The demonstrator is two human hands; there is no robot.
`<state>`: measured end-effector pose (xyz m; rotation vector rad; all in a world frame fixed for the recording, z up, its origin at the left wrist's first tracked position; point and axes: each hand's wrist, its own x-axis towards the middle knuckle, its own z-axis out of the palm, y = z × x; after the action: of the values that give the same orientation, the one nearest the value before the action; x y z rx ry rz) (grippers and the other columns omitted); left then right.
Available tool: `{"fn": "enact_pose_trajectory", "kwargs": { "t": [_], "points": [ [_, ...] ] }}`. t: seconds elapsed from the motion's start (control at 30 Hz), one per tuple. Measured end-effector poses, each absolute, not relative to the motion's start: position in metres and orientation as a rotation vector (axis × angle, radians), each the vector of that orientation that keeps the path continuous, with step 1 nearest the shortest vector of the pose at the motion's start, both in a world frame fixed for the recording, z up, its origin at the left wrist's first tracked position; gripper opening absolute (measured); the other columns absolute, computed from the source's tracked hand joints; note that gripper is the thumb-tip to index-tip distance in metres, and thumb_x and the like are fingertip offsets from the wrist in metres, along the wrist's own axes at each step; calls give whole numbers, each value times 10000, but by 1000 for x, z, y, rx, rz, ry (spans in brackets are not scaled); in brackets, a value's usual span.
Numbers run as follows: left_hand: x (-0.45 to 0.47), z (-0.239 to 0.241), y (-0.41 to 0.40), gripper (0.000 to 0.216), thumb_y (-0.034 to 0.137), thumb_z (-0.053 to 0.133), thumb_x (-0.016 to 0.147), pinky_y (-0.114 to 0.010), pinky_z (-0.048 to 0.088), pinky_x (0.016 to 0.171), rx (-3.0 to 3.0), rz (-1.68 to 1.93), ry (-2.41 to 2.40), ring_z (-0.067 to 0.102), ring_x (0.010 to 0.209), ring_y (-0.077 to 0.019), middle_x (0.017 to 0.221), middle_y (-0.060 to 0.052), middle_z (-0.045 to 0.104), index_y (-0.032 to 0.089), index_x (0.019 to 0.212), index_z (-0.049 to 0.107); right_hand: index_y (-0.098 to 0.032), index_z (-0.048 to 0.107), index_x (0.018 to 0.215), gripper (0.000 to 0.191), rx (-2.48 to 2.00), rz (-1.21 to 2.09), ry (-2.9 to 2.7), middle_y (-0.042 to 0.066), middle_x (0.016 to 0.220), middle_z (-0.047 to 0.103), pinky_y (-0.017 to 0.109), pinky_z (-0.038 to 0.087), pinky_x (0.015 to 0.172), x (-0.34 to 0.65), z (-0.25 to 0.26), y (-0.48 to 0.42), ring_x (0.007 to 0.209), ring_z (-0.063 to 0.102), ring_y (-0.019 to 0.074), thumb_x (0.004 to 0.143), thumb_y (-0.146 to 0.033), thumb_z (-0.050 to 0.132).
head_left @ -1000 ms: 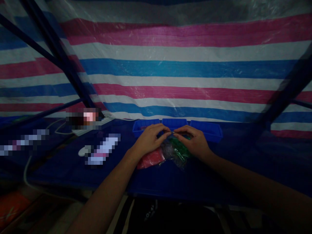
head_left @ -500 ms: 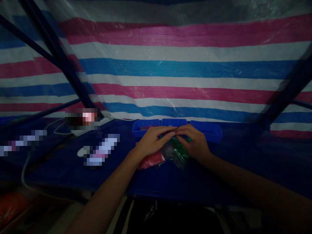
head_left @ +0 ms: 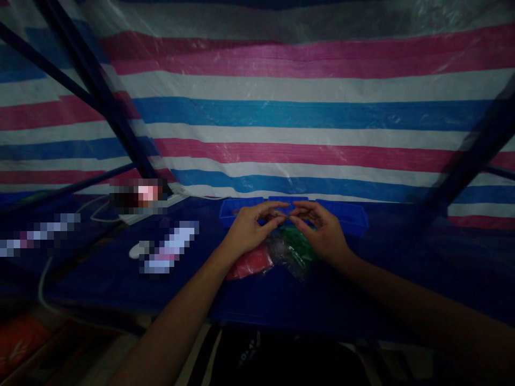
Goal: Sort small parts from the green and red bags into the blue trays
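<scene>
My left hand (head_left: 250, 227) and my right hand (head_left: 319, 229) meet fingertip to fingertip over a dark blue table. Both pinch a tiny item between them that is too small and dim to name. Under the hands lie three small plastic bags: a red one (head_left: 251, 262), a clear greyish one (head_left: 281, 251) and a green one (head_left: 300, 245). Just behind the fingertips stands a row of three shallow blue trays (head_left: 350, 213).
A striped pink, white and blue tarp (head_left: 281, 107) forms the back wall. Dark metal poles (head_left: 96, 91) slant at the left and right. A white power strip (head_left: 137, 214) with cable and a small white oval object (head_left: 135, 250) lie at the left.
Both hands have lifted slightly and turned, fingers now raised in a pinch above the bags; before they lay lower and flatter over the green bag.
</scene>
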<state>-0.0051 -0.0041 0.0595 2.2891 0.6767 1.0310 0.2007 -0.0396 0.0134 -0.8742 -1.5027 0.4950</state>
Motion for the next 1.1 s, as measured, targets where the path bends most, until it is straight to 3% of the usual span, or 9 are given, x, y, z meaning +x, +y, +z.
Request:
{"fn": "enact_pose_trajectory", "kwargs": {
  "t": [0.17, 0.43, 0.73, 1.1],
  "points": [
    [-5, 58, -2, 600, 241, 665, 934, -411, 595, 925, 2227, 1020, 681, 741, 950, -205, 1056, -68, 764, 281, 1488, 437, -231, 669, 1141, 324, -899, 584, -1455, 71, 1022, 746, 424, 601, 913, 202, 9, -36, 949, 734, 230, 851, -344, 761],
    [-5, 58, -1, 416, 274, 694, 902, -378, 586, 920, 2105, 986, 740, 738, 957, -208, 1059, -72, 761, 225, 1307, 612, -217, 652, 1115, 356, -853, 716, -1400, 47, 913, 744, 386, 594, 849, 200, 12, -37, 871, 731, 206, 813, -328, 804],
    [-2, 59, -2, 366, 298, 696, 891, -360, 571, 891, 2066, 983, 716, 721, 928, -202, 1016, -69, 754, 207, 1241, 637, -225, 655, 1002, 211, -873, 616, -1442, 37, 909, 711, 375, 572, 816, 202, 19, -40, 856, 704, 196, 841, -297, 772],
    [0, 60, -3, 424, 291, 732, 868, -386, 578, 912, 2006, 992, 705, 732, 942, -216, 1038, -74, 757, 215, 1266, 607, -215, 657, 988, 184, -912, 500, -1442, 39, 911, 698, 362, 556, 778, 200, 23, -43, 840, 684, 197, 859, -309, 749]
  ]
}}
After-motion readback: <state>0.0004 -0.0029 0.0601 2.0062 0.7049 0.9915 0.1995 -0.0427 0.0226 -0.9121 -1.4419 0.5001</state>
